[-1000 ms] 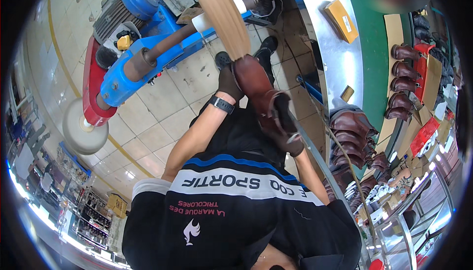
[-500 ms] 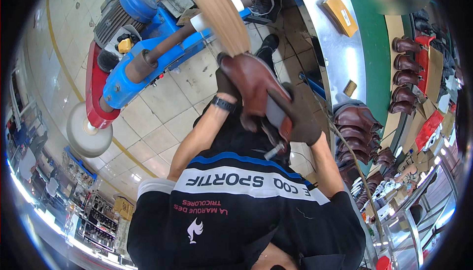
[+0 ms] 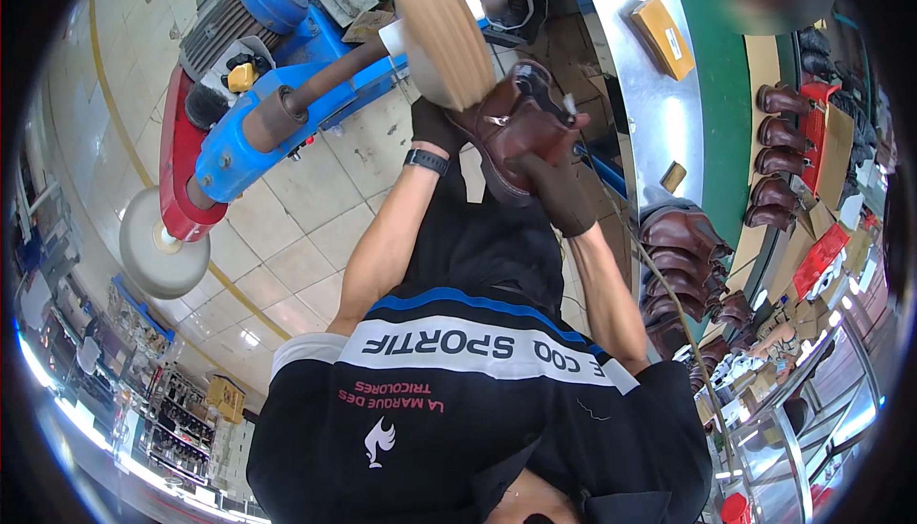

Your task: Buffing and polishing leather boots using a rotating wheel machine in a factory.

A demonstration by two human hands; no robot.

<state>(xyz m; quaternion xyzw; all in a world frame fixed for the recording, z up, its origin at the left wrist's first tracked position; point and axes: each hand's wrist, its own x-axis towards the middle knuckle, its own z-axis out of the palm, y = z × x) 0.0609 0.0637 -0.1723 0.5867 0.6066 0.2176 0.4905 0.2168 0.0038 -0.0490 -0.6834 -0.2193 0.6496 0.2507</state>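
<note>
The right hand [image 3: 564,197], in a dark glove, grasps a brown leather shoe [image 3: 511,137] held at the lower rim of a tan wheel [image 3: 439,32]. The gloved left hand [image 3: 437,127] meets the shoe's left edge; its fingers are hidden, so I cannot tell its grip. The wheel sits on a blue machine [image 3: 229,151]. Rightward, a silvery tabletop [image 3: 659,128] carries a yellow box [image 3: 662,39], with brown shoes [image 3: 680,235] clustered nearer the person.

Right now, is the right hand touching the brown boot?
Touching: the head view shows the gloved right hand laid over part of the brown boot, no gap between them.
</note>
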